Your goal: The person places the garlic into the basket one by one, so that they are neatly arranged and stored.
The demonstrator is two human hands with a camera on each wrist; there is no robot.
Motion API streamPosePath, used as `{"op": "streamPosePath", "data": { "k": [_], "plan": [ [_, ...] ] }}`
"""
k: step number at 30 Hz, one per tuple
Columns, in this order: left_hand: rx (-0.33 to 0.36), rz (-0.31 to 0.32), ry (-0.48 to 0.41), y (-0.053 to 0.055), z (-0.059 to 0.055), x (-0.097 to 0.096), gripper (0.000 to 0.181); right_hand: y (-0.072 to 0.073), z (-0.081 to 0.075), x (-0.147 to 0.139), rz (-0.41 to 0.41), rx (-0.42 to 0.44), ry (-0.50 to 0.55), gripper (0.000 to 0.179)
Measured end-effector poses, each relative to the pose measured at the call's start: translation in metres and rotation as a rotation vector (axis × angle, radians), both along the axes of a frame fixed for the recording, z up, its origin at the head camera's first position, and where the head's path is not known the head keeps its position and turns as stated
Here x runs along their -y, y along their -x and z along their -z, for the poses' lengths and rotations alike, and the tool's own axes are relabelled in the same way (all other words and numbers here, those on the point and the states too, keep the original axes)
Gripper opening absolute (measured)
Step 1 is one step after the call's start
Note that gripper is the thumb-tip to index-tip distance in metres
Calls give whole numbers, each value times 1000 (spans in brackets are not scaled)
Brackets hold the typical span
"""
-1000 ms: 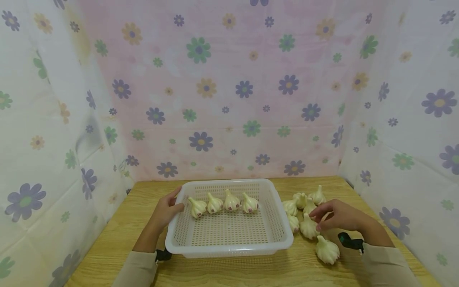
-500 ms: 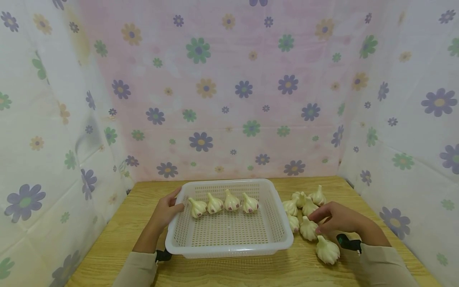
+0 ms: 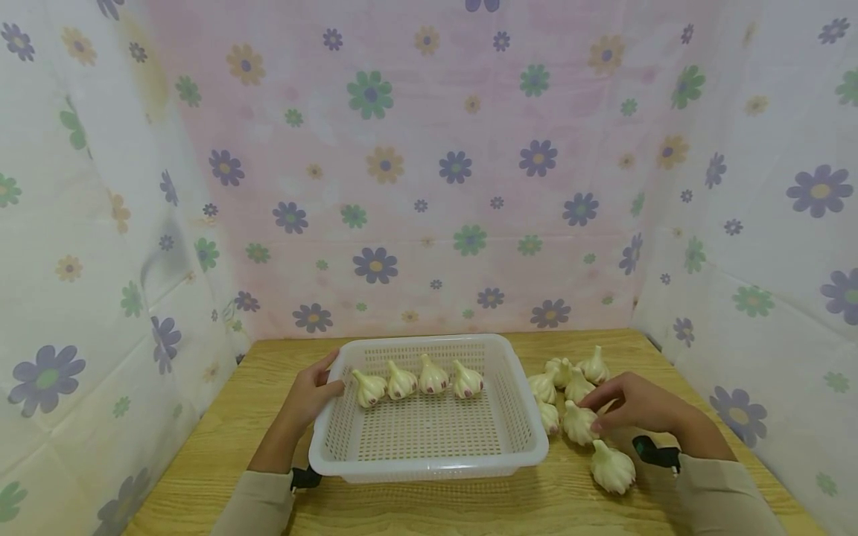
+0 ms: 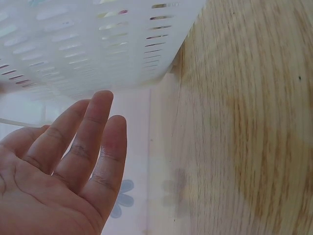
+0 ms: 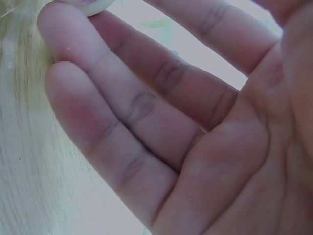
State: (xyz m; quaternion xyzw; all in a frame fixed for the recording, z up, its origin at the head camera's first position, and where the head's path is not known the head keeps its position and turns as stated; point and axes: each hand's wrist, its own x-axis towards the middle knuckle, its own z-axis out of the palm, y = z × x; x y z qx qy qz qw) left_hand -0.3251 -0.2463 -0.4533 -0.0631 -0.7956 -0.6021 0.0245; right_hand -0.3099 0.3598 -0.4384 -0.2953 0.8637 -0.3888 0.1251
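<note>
A white plastic basket (image 3: pixel 429 469) with slotted walls stands on the table, several garlic bulbs lined up inside toward its far side. At its left rim, my left hand (image 3: pixel 310 394) holds on with the thumb over the edge; in the left wrist view its other fingers (image 4: pixel 100 127) extend beside the outer wall. Right of the basket, my right hand (image 3: pixel 643 406) pinches a garlic bulb (image 3: pixel 579 426) between thumb and fingertips, low at the table. The right wrist view has mostly palm and fingers, with only a sliver of a bulb (image 5: pixel 98 6) at the top.
Several more garlic bulbs (image 3: pixel 543 387) cluster between the basket and my right hand. One bulb (image 3: pixel 613 467) lies nearer the front, below that hand. Flower-printed cloth (image 3: pixel 429 186) encloses the wooden table (image 3: pixel 415 514) at the back and sides.
The garlic bulb at my right hand has shifted and turned slightly, its stem now leaning left. That hand dipped a little, then rose again. The left hand and basket stayed put.
</note>
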Motion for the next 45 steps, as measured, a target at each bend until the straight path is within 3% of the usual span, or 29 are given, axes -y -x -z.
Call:
{"op": "streamPosePath", "data": {
  "k": [16, 22, 28, 40, 45],
  "plan": [
    [-4, 15, -5, -1, 1, 0, 79, -4, -5, 0, 58, 19, 60, 29],
    [-4, 15, -10, -2, 0, 0, 79, -4, -6, -3, 71, 84, 124, 25],
    [-4, 1, -1, -2, -1, 0, 79, -1, -3, -1, 21, 77, 76, 26],
    [6, 15, -29, -2, 0, 0, 79, 1, 3, 9, -108, 108, 39, 50],
    [5, 14, -29, -2, 0, -1, 79, 3, 5, 12, -100, 94, 19, 46]
  ]
}}
